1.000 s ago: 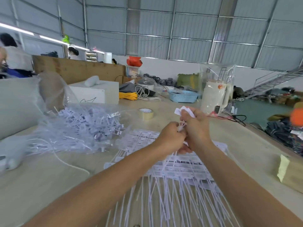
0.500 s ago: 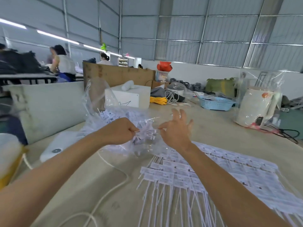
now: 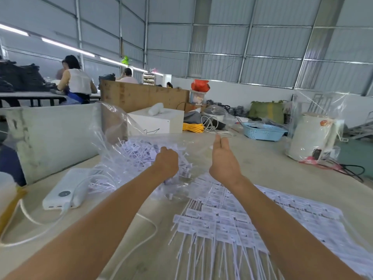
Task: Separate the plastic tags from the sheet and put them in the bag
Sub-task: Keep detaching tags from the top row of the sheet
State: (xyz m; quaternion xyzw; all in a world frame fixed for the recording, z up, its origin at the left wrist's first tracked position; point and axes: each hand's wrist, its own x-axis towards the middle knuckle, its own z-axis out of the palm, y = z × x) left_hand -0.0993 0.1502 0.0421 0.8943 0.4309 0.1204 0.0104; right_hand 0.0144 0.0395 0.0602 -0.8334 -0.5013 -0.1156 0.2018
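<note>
Since half a second ago the left hand (image 3: 166, 162) has pushed forward into the mouth of the clear plastic bag (image 3: 113, 126), its fingers curled downward among the loose tags (image 3: 137, 152) heaped inside; whether it still pinches a tag cannot be told, since the knuckles hide the fingertips. Meanwhile the right hand (image 3: 223, 158) has drawn its fingers together and now stands edge-up, straight and holding nothing, just beside the bag's opening. Beneath both forearms, the sheet of tags (image 3: 232, 217) lies flat on the table (image 3: 272, 164), its long thin tails fanning toward the viewer. Left of the bag, a white power bank (image 3: 64, 190) rests with a white cable (image 3: 36, 221) looping across the tabletop. Farther back stand a white box (image 3: 159, 122), a blue basket (image 3: 262, 131) and a plastic-wrapped white appliance (image 3: 312, 136).
</note>
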